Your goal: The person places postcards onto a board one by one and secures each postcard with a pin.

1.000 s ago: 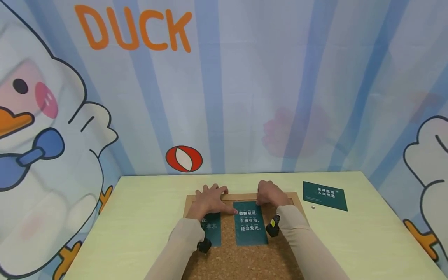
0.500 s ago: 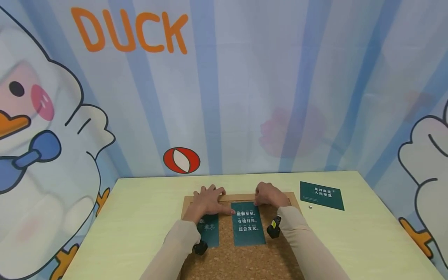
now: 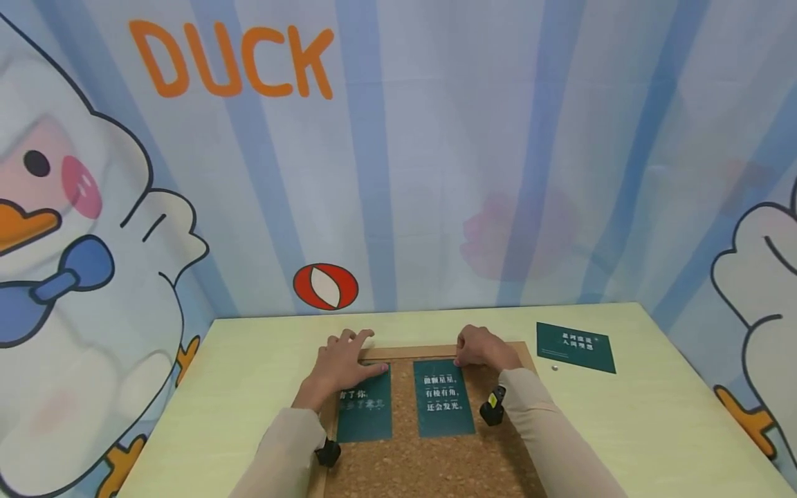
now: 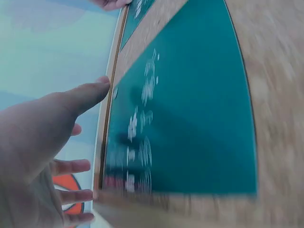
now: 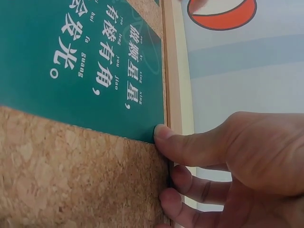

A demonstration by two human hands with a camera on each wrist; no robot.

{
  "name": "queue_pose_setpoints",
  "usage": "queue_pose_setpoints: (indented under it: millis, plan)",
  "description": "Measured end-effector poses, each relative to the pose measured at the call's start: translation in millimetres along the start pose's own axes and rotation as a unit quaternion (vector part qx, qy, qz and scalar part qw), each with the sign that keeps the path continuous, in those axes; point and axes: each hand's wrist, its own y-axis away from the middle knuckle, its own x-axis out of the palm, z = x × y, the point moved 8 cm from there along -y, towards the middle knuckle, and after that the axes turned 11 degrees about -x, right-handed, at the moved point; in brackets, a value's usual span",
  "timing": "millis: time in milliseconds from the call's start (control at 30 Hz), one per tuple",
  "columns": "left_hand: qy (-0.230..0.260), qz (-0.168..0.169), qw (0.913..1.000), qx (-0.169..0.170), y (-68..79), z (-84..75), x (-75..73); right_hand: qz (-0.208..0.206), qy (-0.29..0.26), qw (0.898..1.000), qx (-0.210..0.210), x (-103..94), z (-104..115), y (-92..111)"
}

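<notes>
Two dark green cards with white Chinese characters lie on a wood-framed corkboard (image 3: 429, 463). My right hand (image 3: 486, 348) is at the upper right corner of the right card (image 3: 443, 408). Its thumb (image 5: 178, 145) holds that corner down, with the other fingers curled at the frame. My left hand (image 3: 339, 363) hovers at the top of the left card (image 3: 365, 422), fingers spread and holding nothing. In the left wrist view, a small round spot shows on this card's top edge beside the thumb (image 4: 90, 95).
A third green card (image 3: 575, 347) lies on the pale table (image 3: 654, 422), to the right of the board. Near it sits a tiny silvery round piece (image 3: 555, 368). Behind the table hangs a striped blue curtain (image 3: 423, 173) with duck drawings.
My left hand has left the upper left corner of the right card and moved left, uncovering more of the left card. The right hand has stayed at its corner.
</notes>
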Motion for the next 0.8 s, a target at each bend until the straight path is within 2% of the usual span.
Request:
queue_pose_setpoints:
  millis: [100,233,333,433,533,700,800]
  plan:
    - [0.017,-0.004,0.9995,-0.026,6.9,15.6,-6.6,0.002,-0.004,1.000,0.003,1.0,-3,-1]
    - [0.016,-0.014,0.9976,-0.065,17.3,35.1,-13.2,0.002,-0.006,1.000,0.004,1.4,-4,-2]
    - [0.017,-0.018,0.9952,-0.095,27.5,47.6,-15.2,-0.001,-0.008,1.000,0.005,0.3,-3,0]
    - [0.041,-0.012,0.9912,-0.125,40.7,57.2,-15.1,-0.005,-0.011,1.000,0.000,-0.2,-2,3]
    - [0.079,-0.004,0.9861,-0.146,54.3,62.4,-14.6,-0.011,-0.014,1.000,-0.006,-0.4,-2,4]
    - [0.130,0.017,0.9781,-0.162,72.1,64.4,-13.1,-0.020,-0.023,0.999,-0.013,-0.2,-3,4]
    - [0.168,0.042,0.9683,-0.180,81.8,66.0,-12.1,-0.023,-0.028,0.999,-0.018,0.6,-4,4]
